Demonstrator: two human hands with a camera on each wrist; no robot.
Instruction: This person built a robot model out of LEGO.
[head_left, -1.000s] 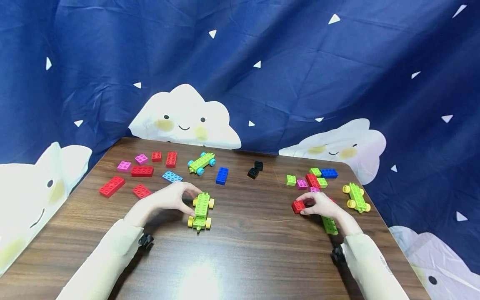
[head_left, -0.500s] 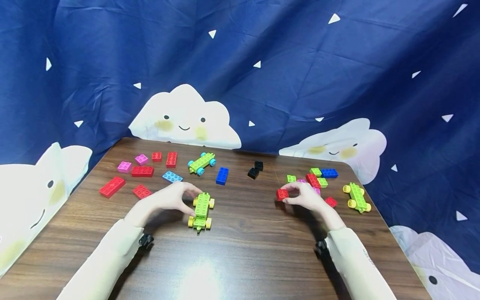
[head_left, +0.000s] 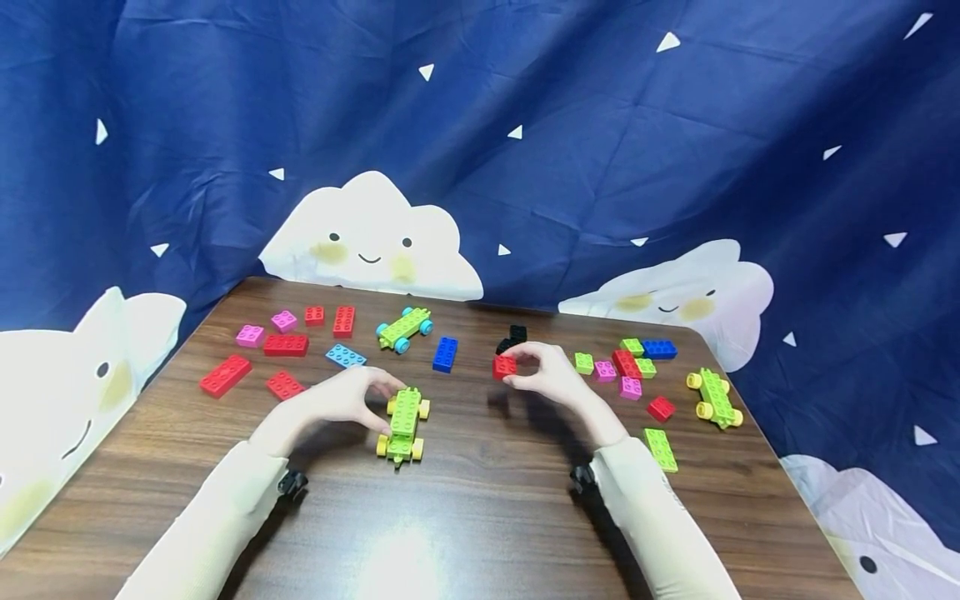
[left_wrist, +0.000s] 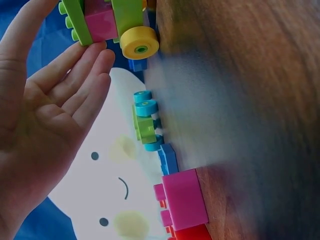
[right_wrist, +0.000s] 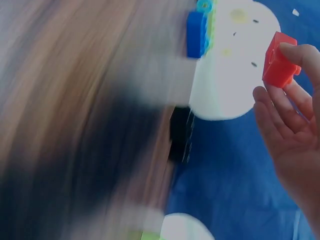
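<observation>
The yellow-wheeled green car [head_left: 402, 417] is stood on the tabletop [head_left: 480, 525], its side gripped by the left hand [head_left: 341, 398], with thumb and fingers clamped on its upper part. In the left wrist view, a pink block [left_wrist: 101, 21] is seen sandwiched between the car's wheeled base and the studded green piece above; the thumb's tip is cut off by that view's edge. A small red block [head_left: 504, 367] is pinched between the thumb and fingers of the right hand [head_left: 550, 375] and is held clear above the tabletop, to the right of the car. By the red block, two black blocks [head_left: 518, 333] are partly hidden in the head view. A dark blue brick [head_left: 445, 354] is laid between the hands, farther back, with a turquoise-wheeled green car [head_left: 405, 328] placed beyond it to the left. Near the left forearm, a light blue brick [head_left: 346, 356] is seen among scattered red and pink ones. On the right, another yellow-wheeled base [head_left: 715, 398] is placed near the table edge, and a flat green brick [head_left: 661, 450] is laid beside the right sleeve [head_left: 652, 508].
</observation>
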